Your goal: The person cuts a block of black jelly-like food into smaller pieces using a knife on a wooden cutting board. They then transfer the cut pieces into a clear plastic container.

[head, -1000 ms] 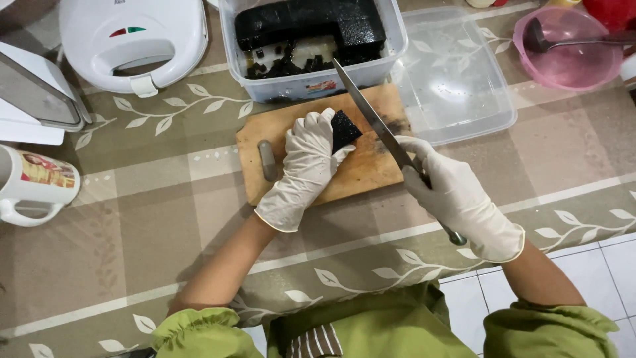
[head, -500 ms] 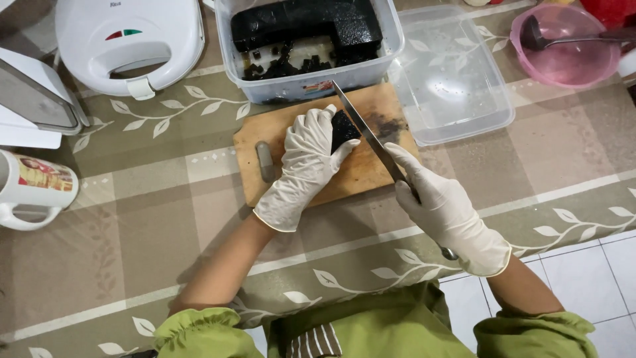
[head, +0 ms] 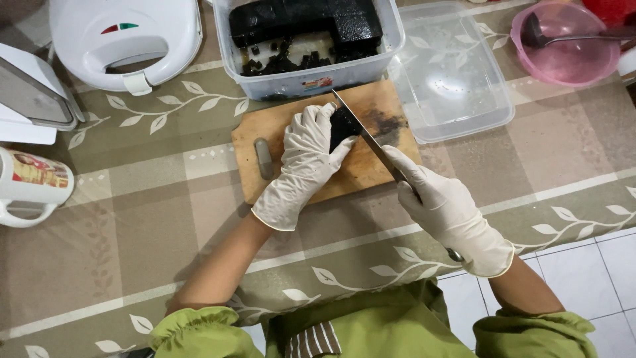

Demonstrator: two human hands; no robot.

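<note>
Centre of frame: a rectangular wooden cutting board (head: 371, 113) lies on the patterned olive and beige worktop (head: 132, 219). The left hand (head: 306, 162), in a white glove, presses down on a black glossy block (head: 341, 126) on the board, fingers curled over it. The right hand (head: 454, 215), also gloved, has its fingers closed around the handle of a long steel knife (head: 368, 136), blade set against the block. Just above the board stands a clear plastic tub of black blocks and cubes (head: 305, 40); its clear lid (head: 450, 83) lies upper right.
</note>
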